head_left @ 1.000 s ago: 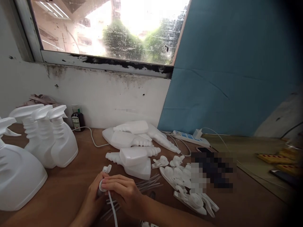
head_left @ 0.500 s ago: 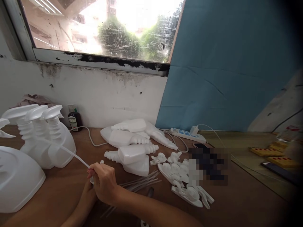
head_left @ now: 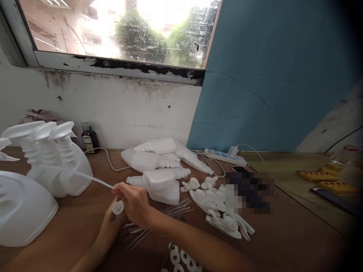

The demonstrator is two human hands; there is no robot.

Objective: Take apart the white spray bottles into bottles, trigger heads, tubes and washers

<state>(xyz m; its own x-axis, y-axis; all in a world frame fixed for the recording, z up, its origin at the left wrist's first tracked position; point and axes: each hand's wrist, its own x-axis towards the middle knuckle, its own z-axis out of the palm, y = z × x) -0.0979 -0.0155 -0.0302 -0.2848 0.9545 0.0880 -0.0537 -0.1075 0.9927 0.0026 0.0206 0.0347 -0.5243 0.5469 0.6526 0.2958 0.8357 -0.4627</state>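
My right hand (head_left: pixel 135 198) pinches one end of a thin translucent plastic tube (head_left: pixel 90 177), whose free length reaches left in front of the upright bottles. Just below it, my left hand (head_left: pixel 109 226) is closed around a white sprayer head (head_left: pixel 118 207); only its round end with a small central stub shows, and the fingers and the rest of the part are mostly hidden. More loose tubes (head_left: pixel 177 208) lie behind and under my right forearm. A pile of white trigger sprayer heads (head_left: pixel 211 200) sits to the right of them.
White spray bottles (head_left: pixel 76 170) with heads stand at left, with a large white bottle (head_left: pixel 22 207) closer. Several headless bottles (head_left: pixel 159 181) lie behind my hands. White rings (head_left: pixel 185 257) are at the front edge. A power strip (head_left: pixel 227 156), phone (head_left: pixel 240 170) and dark bottle (head_left: pixel 89 139) sit farther back.
Both hands have shifted slightly right, the tube moving along. The sprayer head's round end now faces me below my right hand. The view has tipped down, bringing the white rings into sight.
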